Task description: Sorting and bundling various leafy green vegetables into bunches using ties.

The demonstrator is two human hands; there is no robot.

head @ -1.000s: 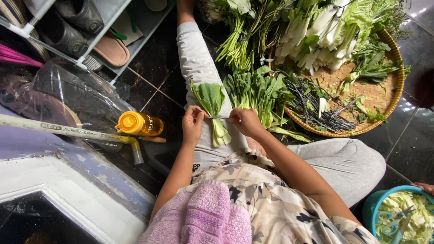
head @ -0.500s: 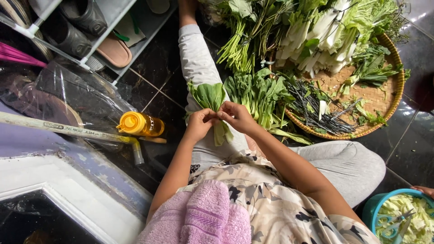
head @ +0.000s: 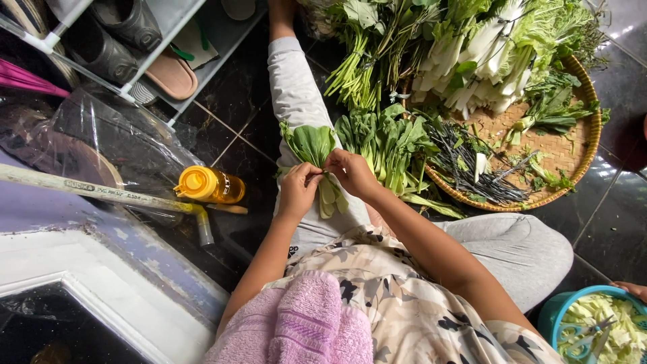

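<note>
Down at my chest a pink towel (head: 296, 323) is draped over my flowered shirt (head: 404, 303); off by my right knee sits a teal bowl (head: 556, 313) of shredded cabbage with scissors lying in it, and someone else's fingertips (head: 633, 288) just nudge its far rim; above my lap both hands meet on the small bunch of bok choy (head: 315, 162); my left hand (head: 300, 192) is curled shut around the pale stalks, thumb and fingers pinching, and my right hand (head: 350, 172) is closed on the same bunch from the other side, knuckles almost touching the left; the bunch runs lengthwise away from me, pale stem ends pointing back at my body and hanging below the hands, green leaves fanning out beyond the fingers over my outstretched left leg (head: 293, 87); both hands are equally on it, the right a shade further out; just left of that leg a yellow bottle (head: 209, 185) lies on the dark tiles; to the right, touching distance, a heap of loose greens (head: 387, 138) spills off the woven tray (head: 586, 135); further out, big white-stemmed cabbages (head: 485, 47); far left, a shoe rack (head: 145, 57) with sandals.
</note>
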